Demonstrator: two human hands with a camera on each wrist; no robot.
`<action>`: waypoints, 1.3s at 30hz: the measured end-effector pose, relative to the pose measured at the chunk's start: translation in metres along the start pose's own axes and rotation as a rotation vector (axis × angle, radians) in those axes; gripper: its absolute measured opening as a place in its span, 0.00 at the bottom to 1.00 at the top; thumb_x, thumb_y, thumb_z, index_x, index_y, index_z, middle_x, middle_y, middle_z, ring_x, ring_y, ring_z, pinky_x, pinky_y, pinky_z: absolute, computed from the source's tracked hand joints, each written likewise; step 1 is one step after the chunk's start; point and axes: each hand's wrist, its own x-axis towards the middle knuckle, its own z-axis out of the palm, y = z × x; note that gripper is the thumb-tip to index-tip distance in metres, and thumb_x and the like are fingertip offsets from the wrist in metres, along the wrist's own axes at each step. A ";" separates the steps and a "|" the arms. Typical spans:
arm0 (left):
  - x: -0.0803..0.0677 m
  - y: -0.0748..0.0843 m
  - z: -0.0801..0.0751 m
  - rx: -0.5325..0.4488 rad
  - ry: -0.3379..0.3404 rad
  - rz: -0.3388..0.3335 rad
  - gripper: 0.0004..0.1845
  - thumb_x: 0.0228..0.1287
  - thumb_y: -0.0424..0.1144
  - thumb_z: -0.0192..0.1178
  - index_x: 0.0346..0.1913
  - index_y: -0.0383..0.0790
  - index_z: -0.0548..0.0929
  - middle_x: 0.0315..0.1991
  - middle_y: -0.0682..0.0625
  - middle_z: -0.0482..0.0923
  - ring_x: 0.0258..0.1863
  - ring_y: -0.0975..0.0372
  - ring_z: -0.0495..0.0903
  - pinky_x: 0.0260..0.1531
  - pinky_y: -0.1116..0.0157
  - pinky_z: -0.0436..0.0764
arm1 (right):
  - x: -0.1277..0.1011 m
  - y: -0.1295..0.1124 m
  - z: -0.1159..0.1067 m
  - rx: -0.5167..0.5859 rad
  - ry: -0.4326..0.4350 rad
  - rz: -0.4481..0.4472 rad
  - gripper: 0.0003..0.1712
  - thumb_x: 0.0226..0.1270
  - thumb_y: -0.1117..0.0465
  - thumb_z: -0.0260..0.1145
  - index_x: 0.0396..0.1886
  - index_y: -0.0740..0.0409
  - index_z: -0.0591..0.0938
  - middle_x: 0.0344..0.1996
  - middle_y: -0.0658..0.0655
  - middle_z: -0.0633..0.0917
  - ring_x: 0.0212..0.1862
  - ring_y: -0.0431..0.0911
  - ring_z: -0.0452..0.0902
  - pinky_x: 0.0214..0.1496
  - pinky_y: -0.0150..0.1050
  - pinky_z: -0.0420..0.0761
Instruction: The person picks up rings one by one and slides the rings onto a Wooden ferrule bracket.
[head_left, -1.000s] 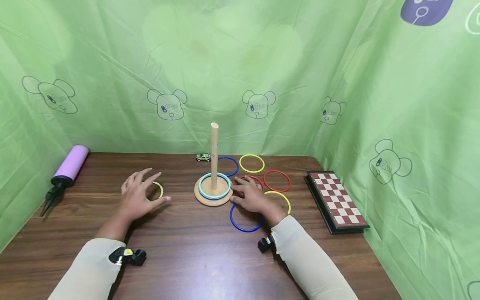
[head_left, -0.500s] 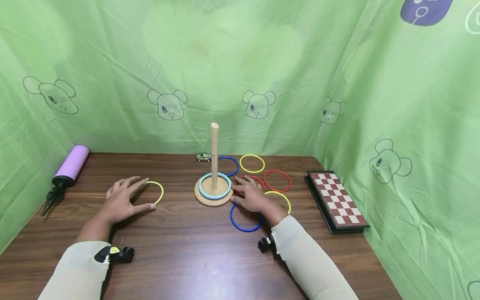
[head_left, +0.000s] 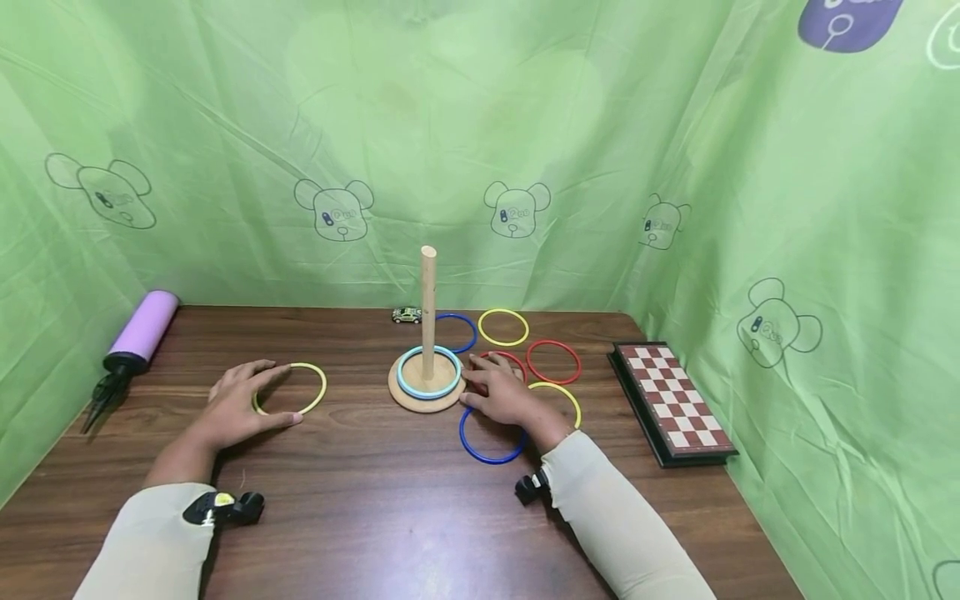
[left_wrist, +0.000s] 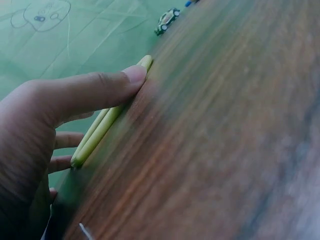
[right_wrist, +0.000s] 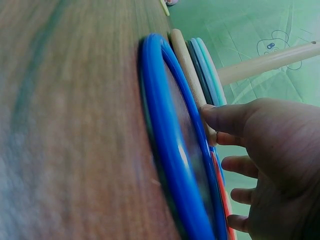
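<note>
A wooden peg (head_left: pixel 428 308) stands on a round base (head_left: pixel 420 402) with light blue rings (head_left: pixel 429 372) stacked around it. My left hand (head_left: pixel 258 393) lies flat on the table, fingers straight. It rests on the left part of a yellow ring (head_left: pixel 313 392). In the left wrist view the thumb (left_wrist: pixel 100 87) touches the yellow ring (left_wrist: pixel 100 132). My right hand (head_left: pixel 491 390) rests flat beside the base, over a blue ring (head_left: pixel 487 455) and partly over a red ring (head_left: pixel 513 358). Its thumb (right_wrist: pixel 225 117) touches the base (right_wrist: pixel 187 65) next to the blue ring (right_wrist: pixel 165 135).
More rings lie right of the peg: blue (head_left: pixel 463 322), yellow (head_left: pixel 504 327), red (head_left: pixel 555 361), yellow (head_left: pixel 567 397). A toy car (head_left: pixel 407 315) sits behind the peg. A purple pump (head_left: pixel 138 329) lies far left, and a folded chessboard (head_left: pixel 671 400) lies at the right edge.
My left hand has drawn back to the left and lowered onto the table, uncovering most of the yellow ring. The right hand and the rings have stayed put.
</note>
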 end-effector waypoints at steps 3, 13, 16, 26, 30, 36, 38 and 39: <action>0.000 0.001 0.000 -0.002 0.005 0.004 0.52 0.55 0.61 0.82 0.78 0.38 0.74 0.76 0.28 0.67 0.74 0.26 0.60 0.63 0.22 0.58 | 0.000 -0.001 -0.001 -0.007 -0.003 0.003 0.31 0.81 0.46 0.70 0.78 0.47 0.80 0.86 0.60 0.66 0.88 0.69 0.49 0.80 0.77 0.58; -0.001 0.000 0.001 -0.025 0.065 0.037 0.47 0.55 0.57 0.83 0.75 0.40 0.78 0.71 0.30 0.73 0.71 0.27 0.64 0.62 0.23 0.60 | 0.000 -0.003 -0.001 0.000 -0.012 -0.001 0.32 0.82 0.45 0.69 0.79 0.47 0.78 0.87 0.61 0.66 0.89 0.70 0.48 0.81 0.79 0.54; 0.000 0.001 0.000 -0.040 0.082 0.033 0.46 0.56 0.55 0.83 0.75 0.39 0.78 0.70 0.28 0.73 0.70 0.27 0.65 0.62 0.23 0.61 | 0.001 -0.002 0.000 -0.003 -0.008 -0.001 0.32 0.81 0.45 0.69 0.79 0.47 0.79 0.86 0.60 0.66 0.89 0.70 0.48 0.80 0.78 0.56; 0.009 0.021 0.000 -0.106 0.167 0.089 0.42 0.53 0.50 0.85 0.71 0.40 0.82 0.68 0.29 0.74 0.66 0.27 0.71 0.61 0.23 0.65 | -0.001 -0.001 0.001 0.002 0.002 0.003 0.31 0.81 0.46 0.69 0.79 0.46 0.79 0.86 0.60 0.66 0.88 0.70 0.49 0.81 0.77 0.57; 0.013 0.034 -0.003 -0.114 0.214 0.117 0.41 0.51 0.47 0.85 0.68 0.39 0.84 0.65 0.30 0.75 0.63 0.29 0.73 0.60 0.26 0.66 | -0.001 -0.002 0.001 0.008 -0.006 0.003 0.31 0.81 0.45 0.69 0.79 0.46 0.79 0.86 0.60 0.66 0.88 0.70 0.49 0.81 0.78 0.56; 0.023 0.059 -0.009 -0.125 0.267 0.147 0.41 0.50 0.45 0.85 0.69 0.39 0.84 0.63 0.33 0.77 0.61 0.33 0.75 0.60 0.31 0.70 | -0.001 -0.002 0.001 -0.005 -0.006 0.005 0.31 0.81 0.45 0.69 0.79 0.46 0.79 0.86 0.59 0.66 0.88 0.69 0.50 0.81 0.77 0.57; 0.027 0.065 -0.012 -0.133 0.288 0.163 0.41 0.50 0.44 0.86 0.69 0.39 0.84 0.63 0.33 0.78 0.61 0.34 0.76 0.59 0.31 0.72 | -0.001 -0.002 0.001 -0.008 -0.004 0.007 0.31 0.81 0.45 0.69 0.79 0.46 0.79 0.86 0.59 0.66 0.88 0.69 0.50 0.81 0.77 0.57; 0.029 0.068 -0.013 -0.138 0.302 0.175 0.41 0.49 0.44 0.86 0.69 0.39 0.85 0.62 0.33 0.78 0.61 0.35 0.77 0.58 0.32 0.73 | -0.001 -0.002 0.000 -0.008 -0.003 0.007 0.31 0.81 0.45 0.69 0.78 0.46 0.80 0.86 0.59 0.66 0.88 0.69 0.50 0.81 0.77 0.57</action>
